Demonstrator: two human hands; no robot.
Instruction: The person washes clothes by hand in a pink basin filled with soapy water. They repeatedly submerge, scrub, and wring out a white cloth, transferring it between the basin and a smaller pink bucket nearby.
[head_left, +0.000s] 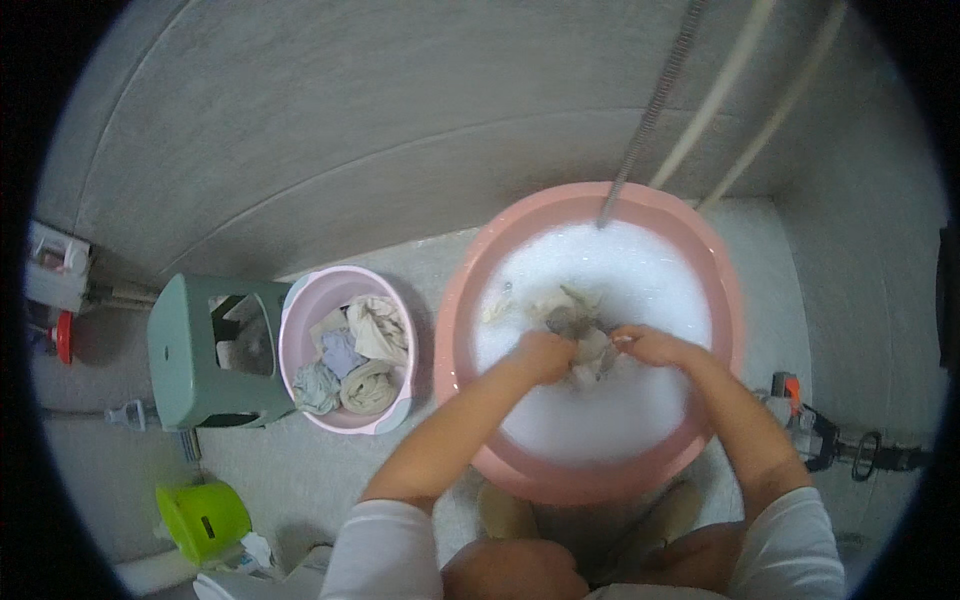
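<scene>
Before me stands a large pink plastic tub (463, 300) filled with water under thick white suds (600, 420). Both my hands are over the middle of it, gripping a wet, pale cloth item (592, 352) with greyish parts. My left hand (546, 356) is closed on its left side. At its right edge, my right hand (651, 345) pinches the fabric between thumb and fingers. More pale cloth (559, 306) pokes out of the foam just beyond my hands. Whatever lies beneath the suds is hidden.
Left of the tub, a pink basin (304, 330) holds several crumpled or rolled cloths (367, 386), beside a green plastic stool (172, 352). A ribbed hose (652, 120) hangs into the tub, near two pale pipes (720, 97). A lime-green bin (202, 517) and a floor-cleaner-like appliance (814, 435) flank me.
</scene>
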